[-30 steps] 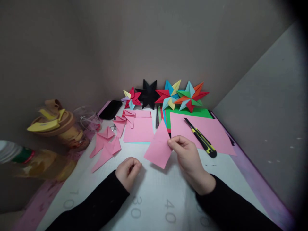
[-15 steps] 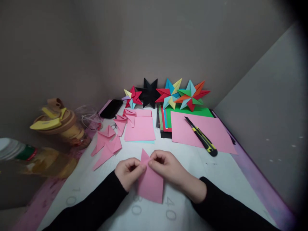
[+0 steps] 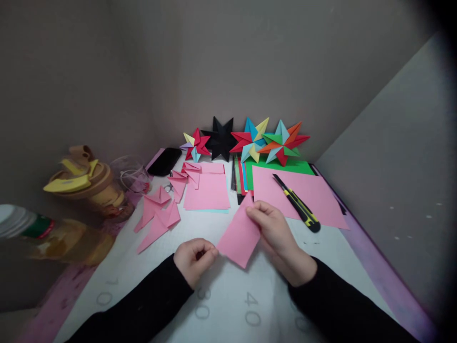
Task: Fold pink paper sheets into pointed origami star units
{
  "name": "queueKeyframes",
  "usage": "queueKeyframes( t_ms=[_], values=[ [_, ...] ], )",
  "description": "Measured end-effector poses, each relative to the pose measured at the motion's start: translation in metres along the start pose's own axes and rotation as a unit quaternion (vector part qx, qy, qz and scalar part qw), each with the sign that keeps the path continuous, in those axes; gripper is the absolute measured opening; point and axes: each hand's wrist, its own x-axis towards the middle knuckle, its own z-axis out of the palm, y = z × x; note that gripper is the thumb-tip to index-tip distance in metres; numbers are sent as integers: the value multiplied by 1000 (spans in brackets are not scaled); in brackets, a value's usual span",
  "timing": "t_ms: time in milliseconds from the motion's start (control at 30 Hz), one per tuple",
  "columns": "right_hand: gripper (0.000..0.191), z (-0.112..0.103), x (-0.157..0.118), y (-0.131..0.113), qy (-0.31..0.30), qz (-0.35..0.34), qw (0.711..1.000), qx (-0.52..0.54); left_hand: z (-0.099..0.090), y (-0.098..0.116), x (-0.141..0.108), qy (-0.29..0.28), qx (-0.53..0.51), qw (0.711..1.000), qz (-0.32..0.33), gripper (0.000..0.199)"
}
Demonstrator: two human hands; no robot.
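A pink sheet of paper [image 3: 240, 238] with one end folded to a point is held up over the white mat. My right hand [image 3: 276, 233] pinches it near the pointed end, thumb in front, the other fingers partly behind the sheet. At the sheet's left corner are the closed fingertips of my left hand [image 3: 196, 259], thumb against forefinger, with the corner at their tips. Folded pink paper pieces [image 3: 162, 219] lie beyond my left hand. A stack of pink paper squares [image 3: 207, 191] lies past the held sheet.
A black and yellow utility knife [image 3: 298, 204] rests on a large pink sheet [image 3: 328, 197] at right. Several folded paper stars [image 3: 253, 143] lean against the wall. On the left are a phone [image 3: 164, 162], a lidded cup [image 3: 93, 186] and a bottle [image 3: 60, 236].
My right hand has moved up and right with the pink paper, which is now tilted. My left hand has shifted from the pointed end to the sheet's left corner.
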Motion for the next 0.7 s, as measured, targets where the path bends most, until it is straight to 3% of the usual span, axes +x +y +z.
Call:
queueKeyframes(
  t_ms=[100, 233, 333, 433, 567, 700],
  values=[
    [34, -12, 9, -13, 49, -50, 998, 5, 0, -4, 2, 14, -6, 1000, 2, 24],
    [28, -2, -5, -11, -106, 32, 990, -91, -2, -1, 4, 56, -89, 994, 3, 24],
    [25, 16, -21, 1, -199, 54, 966, -154, -2, 2, 3, 14, -116, 993, -6, 28],
    [27, 26, -29, 10, -231, 40, 957, -172, -4, 3, 2, -23, -104, 994, -19, 30],
    [31, 28, -31, 12, -237, 22, 951, -199, -6, 3, 4, 40, -134, 990, -24, 31],
    [31, 28, -34, 14, -260, 12, 936, -237, -5, 1, 7, 41, -169, 984, -33, 28]
  ],
)
